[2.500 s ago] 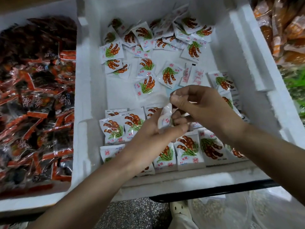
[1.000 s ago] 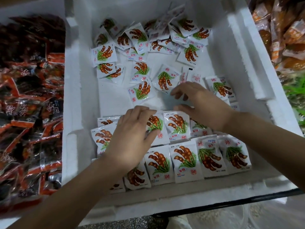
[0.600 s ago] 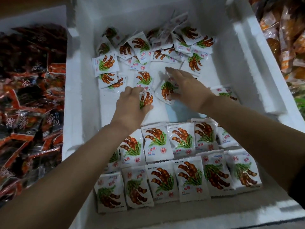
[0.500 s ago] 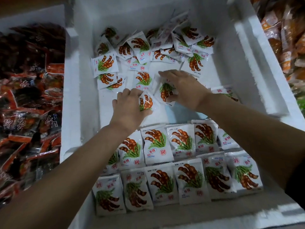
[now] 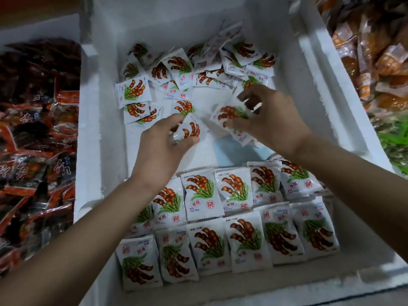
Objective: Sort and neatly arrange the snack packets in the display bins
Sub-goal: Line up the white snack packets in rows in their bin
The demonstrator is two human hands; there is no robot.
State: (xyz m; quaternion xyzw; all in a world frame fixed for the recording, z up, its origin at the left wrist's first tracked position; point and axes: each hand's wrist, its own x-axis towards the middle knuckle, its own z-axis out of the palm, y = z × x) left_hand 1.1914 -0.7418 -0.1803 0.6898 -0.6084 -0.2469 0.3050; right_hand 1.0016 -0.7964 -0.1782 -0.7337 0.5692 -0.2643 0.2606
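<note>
Small white packets printed with brown pods and green leaves fill a white foam bin (image 5: 313,69). Two tidy rows of packets (image 5: 229,219) lie along the near side. A loose heap of packets (image 5: 198,69) sits at the far side. My left hand (image 5: 163,144) pinches one packet (image 5: 191,130) between thumb and fingers, lifted off the bin floor. My right hand (image 5: 271,120) holds another packet (image 5: 229,113) with its thumb under it and its fingers curled above.
A foam bin of dark red and black packets (image 5: 37,133) stands on the left. Orange packets (image 5: 375,51) pile up at the upper right, with green ones (image 5: 395,140) below them. A bare strip of bin floor (image 5: 223,149) lies between the rows and the heap.
Both hands left the near rows and reached to the loose packets in the middle. Each has picked up one packet and raised it slightly.
</note>
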